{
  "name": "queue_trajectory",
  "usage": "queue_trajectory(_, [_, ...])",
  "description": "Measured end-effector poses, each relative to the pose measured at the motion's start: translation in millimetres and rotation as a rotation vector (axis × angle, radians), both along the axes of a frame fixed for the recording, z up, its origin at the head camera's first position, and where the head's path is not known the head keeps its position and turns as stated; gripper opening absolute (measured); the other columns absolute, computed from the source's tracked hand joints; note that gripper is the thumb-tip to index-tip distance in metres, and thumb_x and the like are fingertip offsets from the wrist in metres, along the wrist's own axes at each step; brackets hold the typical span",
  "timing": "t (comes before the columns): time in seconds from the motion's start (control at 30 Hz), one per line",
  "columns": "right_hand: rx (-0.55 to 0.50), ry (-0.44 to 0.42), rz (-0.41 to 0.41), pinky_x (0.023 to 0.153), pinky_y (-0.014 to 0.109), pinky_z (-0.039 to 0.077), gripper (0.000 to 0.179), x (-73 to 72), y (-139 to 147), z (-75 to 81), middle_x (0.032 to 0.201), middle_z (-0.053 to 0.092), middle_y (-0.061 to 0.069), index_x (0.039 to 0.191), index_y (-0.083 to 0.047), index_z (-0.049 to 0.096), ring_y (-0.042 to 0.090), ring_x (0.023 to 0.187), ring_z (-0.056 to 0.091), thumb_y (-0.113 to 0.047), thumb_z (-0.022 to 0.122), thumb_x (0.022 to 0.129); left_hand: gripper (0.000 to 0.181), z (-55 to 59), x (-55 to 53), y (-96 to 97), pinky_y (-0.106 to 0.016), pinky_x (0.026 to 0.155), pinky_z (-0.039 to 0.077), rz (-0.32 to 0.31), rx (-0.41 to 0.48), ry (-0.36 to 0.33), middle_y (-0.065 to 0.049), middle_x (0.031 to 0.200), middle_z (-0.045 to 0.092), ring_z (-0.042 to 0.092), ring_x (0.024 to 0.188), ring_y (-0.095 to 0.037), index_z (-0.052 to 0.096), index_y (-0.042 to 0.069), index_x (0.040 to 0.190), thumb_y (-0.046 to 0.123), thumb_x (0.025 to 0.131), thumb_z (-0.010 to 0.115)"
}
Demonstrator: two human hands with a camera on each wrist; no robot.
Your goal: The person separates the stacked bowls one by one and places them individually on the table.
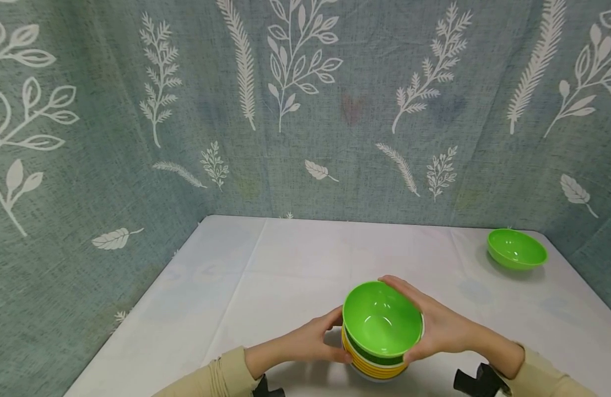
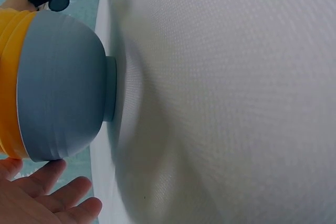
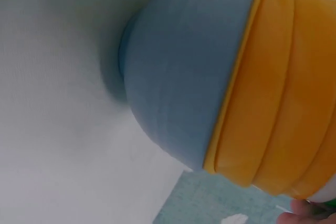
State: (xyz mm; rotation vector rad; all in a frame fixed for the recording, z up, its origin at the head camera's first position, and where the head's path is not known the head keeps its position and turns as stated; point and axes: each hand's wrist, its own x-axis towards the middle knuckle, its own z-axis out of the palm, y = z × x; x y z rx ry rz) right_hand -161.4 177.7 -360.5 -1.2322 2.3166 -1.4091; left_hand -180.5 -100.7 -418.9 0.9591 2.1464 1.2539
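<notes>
A stack of nested bowls stands on the white-covered table near its front. At the bottom is a grey-blue bowl (image 2: 63, 87), its foot at the cloth. Several yellow bowls (image 3: 268, 87) sit in it, with a white rim above them. On top is a bright green bowl (image 1: 382, 320), its inside facing the head camera. My right hand (image 1: 441, 325) grips this bowl from the right, fingers at the far rim and thumb at the near side. My left hand (image 1: 315, 339) holds the stack from the left, thumb in front; its fingertips (image 2: 52, 169) reach the yellow and grey-blue bowls' sides.
Another green bowl (image 1: 517, 251) sits alone near the table's far right corner. Patterned grey-green fabric (image 1: 355, 110) hangs behind and beside the table (image 1: 295, 259). Black wrist devices (image 1: 479, 380) are strapped below both hands.
</notes>
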Motion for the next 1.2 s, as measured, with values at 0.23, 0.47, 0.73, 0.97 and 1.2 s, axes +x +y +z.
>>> queue_trajectory(0.23, [-0.013,-0.002,0.008,0.095,0.022,0.039,0.108,-2.1,1.6,7.3,0.144,0.022,0.024,0.146,-0.015,0.017,0.001,0.127,0.029,-0.013,0.083,0.062,0.084,0.9,0.3,-0.7,-0.051,0.102,0.031,-0.004,0.002,0.01,0.013,0.139,0.04,0.04,0.124,-0.007,0.017,0.037,0.144,0.04,0.078,0.069])
queue_trajectory(0.47, [0.028,0.075,-0.04,0.096,0.021,0.036,0.109,-4.0,5.6,15.3,0.145,0.023,0.021,0.147,-0.015,0.018,-0.002,0.128,0.027,-0.018,0.085,0.06,0.084,1.3,0.1,-0.3,-0.05,0.102,0.032,0.0,-0.011,0.01,0.012,0.139,0.04,0.04,0.124,-0.007,0.018,0.037,0.144,0.05,0.077,0.066])
queue_trajectory(0.73, [0.035,0.089,-0.076,0.095,0.02,0.037,0.108,-8.2,10.9,25.5,0.145,0.023,0.023,0.146,-0.016,0.019,-0.005,0.126,0.028,-0.015,0.084,0.06,0.083,3.1,1.7,0.6,-0.045,0.104,0.031,0.031,-0.031,0.033,0.012,0.136,0.043,0.041,0.123,-0.006,0.022,0.033,0.144,0.028,0.077,0.071])
queue_trajectory(0.97, [0.092,0.149,-0.146,0.096,0.019,0.033,0.108,-10.2,14.9,32.0,0.144,0.025,0.024,0.146,-0.017,0.02,-0.007,0.126,0.025,-0.018,0.085,0.059,0.083,2.9,1.7,0.0,-0.042,0.104,0.032,0.03,-0.032,0.033,0.011,0.137,0.043,0.041,0.123,-0.005,0.023,0.03,0.144,0.023,0.077,0.071])
queue_trajectory(1.2, [0.118,0.171,-0.196,0.096,0.015,0.03,0.109,-14.8,18.2,36.1,0.144,0.026,0.022,0.146,-0.017,0.021,-0.007,0.125,0.025,-0.019,0.085,0.058,0.081,2.3,0.8,-0.8,-0.042,0.103,0.033,0.012,-0.019,0.032,0.011,0.137,0.042,0.041,0.123,-0.006,0.022,0.03,0.144,0.03,0.079,0.071])
